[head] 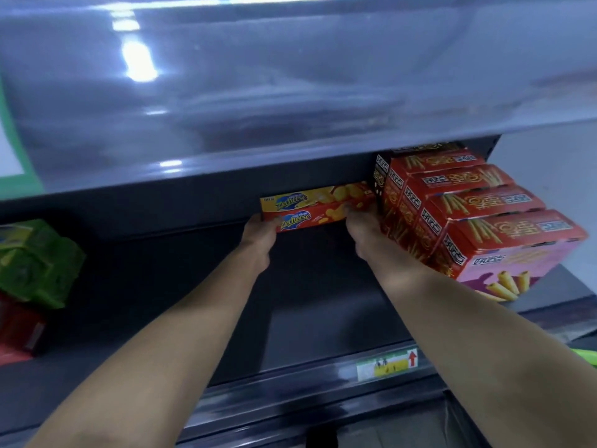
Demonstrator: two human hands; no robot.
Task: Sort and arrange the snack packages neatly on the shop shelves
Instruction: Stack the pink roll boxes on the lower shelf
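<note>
Two long Zecheese boxes lie stacked deep on the dark shelf: a yellow box on top of a red box. My left hand grips the left end of the red box. My right hand grips the right end of the stack, fingers over the red box's front. Just right of my right hand stands a row of red stick-snack boxes, running from the back to the shelf front.
Green packages and a red package lie at the left end of the shelf. The shelf above overhangs low. A price label sits on the front rail. A pink box lies under the frontmost red box.
</note>
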